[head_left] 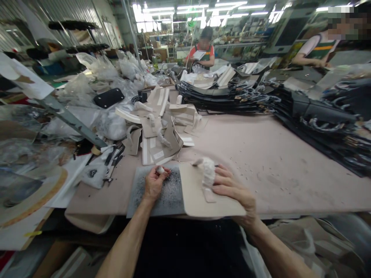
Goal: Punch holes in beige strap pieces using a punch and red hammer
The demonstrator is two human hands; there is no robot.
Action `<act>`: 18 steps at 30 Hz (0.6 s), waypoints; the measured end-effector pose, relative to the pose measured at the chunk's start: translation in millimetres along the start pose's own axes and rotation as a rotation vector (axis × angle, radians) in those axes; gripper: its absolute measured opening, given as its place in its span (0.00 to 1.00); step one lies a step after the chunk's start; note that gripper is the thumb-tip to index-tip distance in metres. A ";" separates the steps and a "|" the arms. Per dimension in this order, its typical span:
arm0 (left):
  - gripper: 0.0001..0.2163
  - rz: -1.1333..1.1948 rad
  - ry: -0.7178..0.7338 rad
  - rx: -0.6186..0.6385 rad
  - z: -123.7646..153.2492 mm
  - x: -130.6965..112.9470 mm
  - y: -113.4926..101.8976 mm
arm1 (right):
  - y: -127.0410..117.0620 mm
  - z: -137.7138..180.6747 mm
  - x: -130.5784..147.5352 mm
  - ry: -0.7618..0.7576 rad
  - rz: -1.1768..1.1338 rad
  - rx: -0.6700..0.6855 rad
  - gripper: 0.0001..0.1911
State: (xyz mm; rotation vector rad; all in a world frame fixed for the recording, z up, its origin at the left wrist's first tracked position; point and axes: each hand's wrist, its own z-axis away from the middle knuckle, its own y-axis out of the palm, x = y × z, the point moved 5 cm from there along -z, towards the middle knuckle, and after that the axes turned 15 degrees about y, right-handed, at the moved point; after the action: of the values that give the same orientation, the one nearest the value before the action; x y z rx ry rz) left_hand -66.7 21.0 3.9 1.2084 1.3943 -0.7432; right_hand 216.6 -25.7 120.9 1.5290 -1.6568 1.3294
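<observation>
My left hand (154, 182) is closed in a pinch on a small white lump (160, 169) over a dark grey cutting mat (169, 193) at the table's near edge. My right hand (232, 189) lies with fingers spread on a beige leather piece (199, 202) that overlaps the mat's right side. A bandaged or wrapped white finger (208, 172) of that hand presses near a small beige tab (208, 195) on the piece.
A heap of beige cut pieces (162, 123) lies behind the mat. Stacks of black bags (319, 116) line the right and far side. Clear plastic bags (95, 81) pile up at left. Two other people (204, 48) work at the far end.
</observation>
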 end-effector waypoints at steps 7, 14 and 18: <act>0.21 0.010 0.021 -0.039 2.7 2.3 -5.6 | 71.7 59.4 -76.5 0.089 0.314 0.454 0.17; 0.21 -0.003 0.009 0.079 -7.1 -5.3 25.5 | 64.9 73.7 -71.1 0.075 0.219 0.540 0.16; 0.17 0.019 0.003 0.231 -9.1 3.6 62.4 | 65.1 72.5 -72.4 0.094 0.247 0.532 0.15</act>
State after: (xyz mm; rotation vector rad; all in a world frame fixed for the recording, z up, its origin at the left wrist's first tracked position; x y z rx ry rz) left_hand -10.5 48.1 14.1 1.3998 1.3231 -0.9084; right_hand 188.9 -66.5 10.0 1.5370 -1.5447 2.0690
